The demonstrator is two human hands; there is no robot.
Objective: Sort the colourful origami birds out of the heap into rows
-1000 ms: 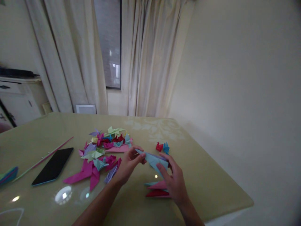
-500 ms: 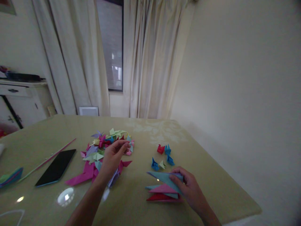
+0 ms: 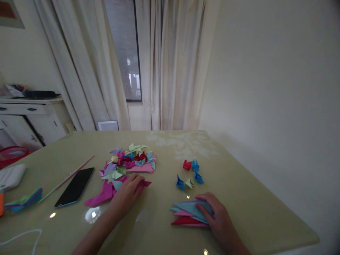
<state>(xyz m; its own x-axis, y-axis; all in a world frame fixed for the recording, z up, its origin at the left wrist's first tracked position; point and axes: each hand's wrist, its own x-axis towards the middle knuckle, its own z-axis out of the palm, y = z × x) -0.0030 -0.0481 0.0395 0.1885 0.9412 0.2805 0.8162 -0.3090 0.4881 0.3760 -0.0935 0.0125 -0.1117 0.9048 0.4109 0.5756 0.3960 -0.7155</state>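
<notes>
My left hand (image 3: pixel 130 191) is at the near edge of a pile of folded paper pieces, fingers curled closed on a magenta folded paper (image 3: pixel 146 183); its point sticks out past my fingertips. My forearm hides part of the pile. My right hand (image 3: pixel 215 212) is closed on the right end of a light blue folded paper (image 3: pixel 187 206), which lies on a small stack of flat folded papers. A pink folded paper (image 3: pixel 183 213) and a red folded paper (image 3: pixel 183 221) show lower in that stack. Beyond the pile's near edge lies a pink folded paper (image 3: pixel 142 168).
Several small origami figures, including a red one (image 3: pixel 187 165) and a blue one (image 3: pixel 180 183), stand beyond the stack. At left lie a black phone (image 3: pixel 75 187), a thin pink-and-green stick (image 3: pixel 67 178), coloured papers (image 3: pixel 25 201) and a white cable (image 3: pixel 26 232).
My left hand has come down and nearer, from above the pile to its near edge. My right hand has lowered the light blue paper onto the stack. The view has turned slightly left.
</notes>
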